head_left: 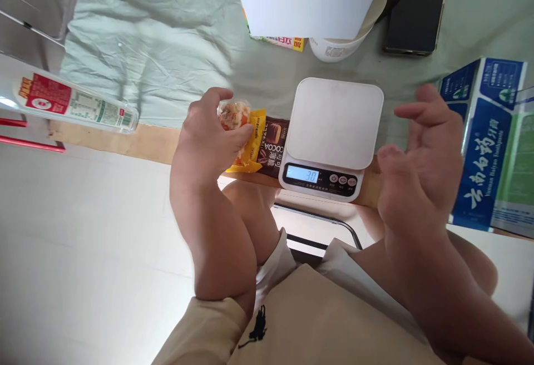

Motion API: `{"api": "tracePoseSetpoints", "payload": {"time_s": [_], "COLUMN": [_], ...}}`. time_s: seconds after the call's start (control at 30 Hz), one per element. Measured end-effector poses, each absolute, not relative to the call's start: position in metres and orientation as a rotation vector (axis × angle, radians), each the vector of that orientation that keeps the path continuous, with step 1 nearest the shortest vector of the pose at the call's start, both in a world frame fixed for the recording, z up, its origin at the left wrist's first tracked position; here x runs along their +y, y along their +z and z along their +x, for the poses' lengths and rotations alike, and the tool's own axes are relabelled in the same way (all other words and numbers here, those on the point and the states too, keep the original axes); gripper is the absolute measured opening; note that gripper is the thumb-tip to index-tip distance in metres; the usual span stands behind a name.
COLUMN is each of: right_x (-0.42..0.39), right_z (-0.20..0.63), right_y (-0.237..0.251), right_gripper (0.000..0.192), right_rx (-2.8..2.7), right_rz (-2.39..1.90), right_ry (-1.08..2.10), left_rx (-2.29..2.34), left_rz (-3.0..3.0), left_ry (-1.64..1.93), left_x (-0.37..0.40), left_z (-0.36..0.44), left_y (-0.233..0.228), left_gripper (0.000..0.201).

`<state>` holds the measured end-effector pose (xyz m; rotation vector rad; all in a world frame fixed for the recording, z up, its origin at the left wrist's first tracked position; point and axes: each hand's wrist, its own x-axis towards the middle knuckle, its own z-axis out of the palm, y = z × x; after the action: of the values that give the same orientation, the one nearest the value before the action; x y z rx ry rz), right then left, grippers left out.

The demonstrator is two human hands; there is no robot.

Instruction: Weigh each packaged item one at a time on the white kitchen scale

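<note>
1. Snack packet (234, 116) clear wrap w/ orange-white contents, gripped in left hand (208, 142), fingers closed round it, held just left of the scale (334, 131).
2. Scale pan bare, display lit; packet not on it yet, so weighing looks undone.
3. Right hand (421, 164) empty, fingers loosely spread, hovering right of scale.
4. Cocoa packet (273, 145) lies beside scale; toothpaste box (488, 148) far right.

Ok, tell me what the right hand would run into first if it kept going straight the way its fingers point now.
The right hand is open and empty, its fingers pointing left toward the white kitchen scale. Going straight on, it would probably meet the scale's right edge or pass just over its platform; the hand's height above it is unclear.
</note>
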<state>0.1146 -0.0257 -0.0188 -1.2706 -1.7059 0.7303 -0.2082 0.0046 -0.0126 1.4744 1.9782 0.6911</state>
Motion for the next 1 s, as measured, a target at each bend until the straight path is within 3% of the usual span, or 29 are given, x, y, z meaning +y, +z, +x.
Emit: {"api": "tracePoseSetpoints", "payload": {"time_s": [0.37, 0.53, 0.7, 0.8, 0.9, 1.0], "right_x": [-0.022, -0.018, -0.009, -0.007, -0.008, -0.009], "right_z": [0.103, 0.108, 0.112, 0.113, 0.115, 0.117], "right_y": [-0.009, -0.013, -0.024, -0.026, -0.025, -0.024], "right_gripper": [0.036, 0.035, 0.033, 0.033, 0.032, 0.034], "right_rx": [-1.633, -1.666, -1.628, -1.595, -1.572, -1.566], "right_rz": [-1.244, -1.204, -1.199, -1.254, -1.288, -1.263], "right_ry": [0.67, 0.676, 0.681, 0.692, 0.706, 0.739], "left_rx": [1.731, 1.592, 1.502, 1.416, 1.365, 1.415], "left_rz": [1.571, 1.724, 2.004, 2.042, 2.035, 2.037], "left_ry": [0.954, 0.897, 0.733, 0.72, 0.933, 1.071], "left_x": [0.001, 0.007, 0.016, 0.015, 0.013, 0.014], "left_z": [-0.151, -0.102, -0.066, -0.063, -0.076, -0.098], "left_y": [0.023, 0.027, 0.022, 0.024, 0.028, 0.026], "left_gripper": [0.059, 0.049, 0.056, 0.062, 0.068, 0.06]}}
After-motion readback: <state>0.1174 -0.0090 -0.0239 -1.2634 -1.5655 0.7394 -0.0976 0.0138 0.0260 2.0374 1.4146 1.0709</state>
